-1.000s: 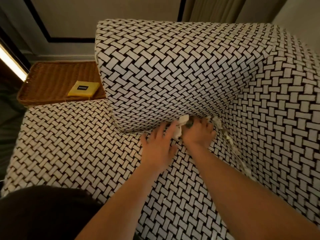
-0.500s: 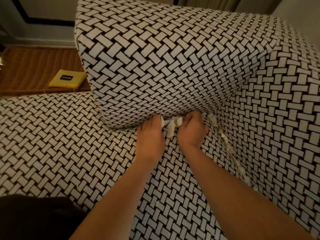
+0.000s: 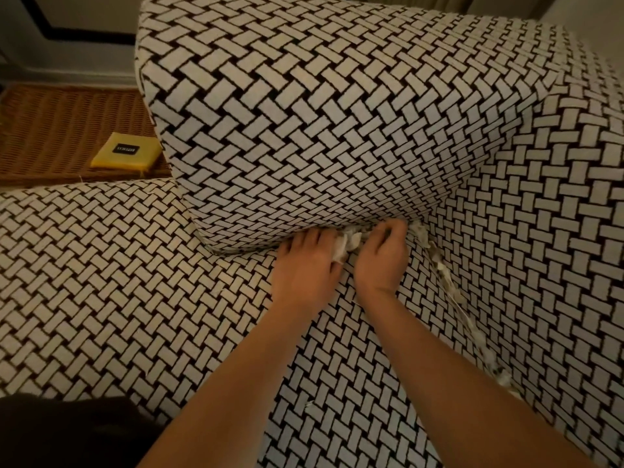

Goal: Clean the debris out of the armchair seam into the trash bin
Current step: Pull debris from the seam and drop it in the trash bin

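**A:** Where's the debris now?

**B:** The crumpled white paper scraps (image 3: 344,246) are bunched between the two hands, right in the seam (image 3: 243,250) where the seat of the black-and-white basket-weave fabric armchair (image 3: 304,113) meets its upright cushion. A second ago only one strip showed at the right hand's fingertips. Now it's a wad, crowded from both sides.

**A:** And the hands?

**B:** The right hand (image 3: 381,258) is curled, its fingers hooked round the wad. The left hand (image 3: 305,265) lay spread flat on the seat a second ago. It has since closed in, and its fingertips are tucked into the seam. It touches the wad, but I can't tell whether it grips it.

**A:** So the job is moving along?

**B:** I'd judge this patch to be dug loose but not yet lifted. Plenty remains: a long trail of pale shredded litter (image 3: 449,285) runs along the seam from just right of the right hand, back beside that forearm. One small white fleck (image 3: 309,405) also lies on the seat between the forearms.

**A:** Is the bin close?

**B:** It's not in view. Well left of the left hand there's only a brown woven wicker tray (image 3: 50,130) holding a flat yellow square packet (image 3: 126,153) — so carrying the wad off will probably mean turning away from the chair.
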Demonstrator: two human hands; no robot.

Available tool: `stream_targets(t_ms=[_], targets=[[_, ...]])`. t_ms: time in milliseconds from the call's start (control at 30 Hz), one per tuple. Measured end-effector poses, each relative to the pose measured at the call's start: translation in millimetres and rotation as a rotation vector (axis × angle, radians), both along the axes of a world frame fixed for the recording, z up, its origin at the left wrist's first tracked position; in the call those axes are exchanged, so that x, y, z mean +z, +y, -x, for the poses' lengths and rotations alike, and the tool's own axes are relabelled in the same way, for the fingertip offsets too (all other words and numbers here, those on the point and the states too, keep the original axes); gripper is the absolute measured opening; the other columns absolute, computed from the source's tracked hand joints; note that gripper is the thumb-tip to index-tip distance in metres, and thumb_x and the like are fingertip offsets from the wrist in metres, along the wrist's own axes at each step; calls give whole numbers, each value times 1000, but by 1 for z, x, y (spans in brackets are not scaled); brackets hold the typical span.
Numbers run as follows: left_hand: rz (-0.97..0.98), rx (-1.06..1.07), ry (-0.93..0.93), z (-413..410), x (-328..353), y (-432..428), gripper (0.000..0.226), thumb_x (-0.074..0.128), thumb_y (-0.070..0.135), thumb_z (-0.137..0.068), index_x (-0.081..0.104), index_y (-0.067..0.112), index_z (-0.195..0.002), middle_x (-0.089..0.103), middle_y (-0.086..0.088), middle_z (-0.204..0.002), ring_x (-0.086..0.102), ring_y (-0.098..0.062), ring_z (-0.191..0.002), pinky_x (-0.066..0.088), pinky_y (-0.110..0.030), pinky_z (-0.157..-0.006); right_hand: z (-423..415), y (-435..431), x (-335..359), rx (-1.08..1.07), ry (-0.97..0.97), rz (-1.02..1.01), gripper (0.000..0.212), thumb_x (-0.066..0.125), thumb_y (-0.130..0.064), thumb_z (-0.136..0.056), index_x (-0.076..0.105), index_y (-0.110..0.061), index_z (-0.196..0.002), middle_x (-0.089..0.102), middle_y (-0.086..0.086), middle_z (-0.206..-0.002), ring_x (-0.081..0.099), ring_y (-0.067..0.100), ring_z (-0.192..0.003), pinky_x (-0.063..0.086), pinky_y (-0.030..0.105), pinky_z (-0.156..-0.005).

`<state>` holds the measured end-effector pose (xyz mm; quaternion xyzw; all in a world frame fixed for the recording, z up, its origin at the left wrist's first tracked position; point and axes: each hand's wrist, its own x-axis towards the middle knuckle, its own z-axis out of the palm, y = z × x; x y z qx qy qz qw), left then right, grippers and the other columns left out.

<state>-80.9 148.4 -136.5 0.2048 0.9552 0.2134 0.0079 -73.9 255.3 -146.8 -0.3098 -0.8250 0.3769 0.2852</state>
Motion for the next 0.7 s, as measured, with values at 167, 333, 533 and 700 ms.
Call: stream_targets(t_ms=[167, 333, 533, 700], targets=[[-137, 91, -38, 1, 4, 1, 27, 52, 10, -87, 50, 12, -114, 58, -5, -109, 54, -21, -104, 44, -34, -91, 3, 0, 1, 52, -243, -244, 32, 56, -39, -83, 55, -11, -98, 62, 3, -88, 52, 19, -81, 38, 33, -78], [-265, 158, -33, -3, 5, 0, 30, 54, -10, -79, 53, 3, -107, 59, -13, -102, 55, -27, -98, 49, -37, -84, 3, 2, 2, 108, -417, -397, 38, 52, -47, -84, 61, -11, -95, 64, 6, -97, 54, 24, -95, 35, 33, -79], [-109, 173, 6, -3, 0, -1, 34, 57, -10, -73, 56, 7, -103, 60, -11, -98, 55, -27, -93, 46, -37, -83, 4, 3, 5, 188, -519, -469, 34, 44, -41, -92, 63, -17, -106, 63, 5, -108, 51, 24, -104, 32, 34, -81], [-25, 166, 1, -2, 0, -2, 29, 57, 2, -79, 55, 9, -108, 59, -10, -103, 53, -26, -95, 45, -36, -83, 4, 3, 4, 219, -540, -509, 28, 38, -28, -95, 59, -14, -108, 56, 6, -113, 49, 24, -106, 32, 35, -83]])
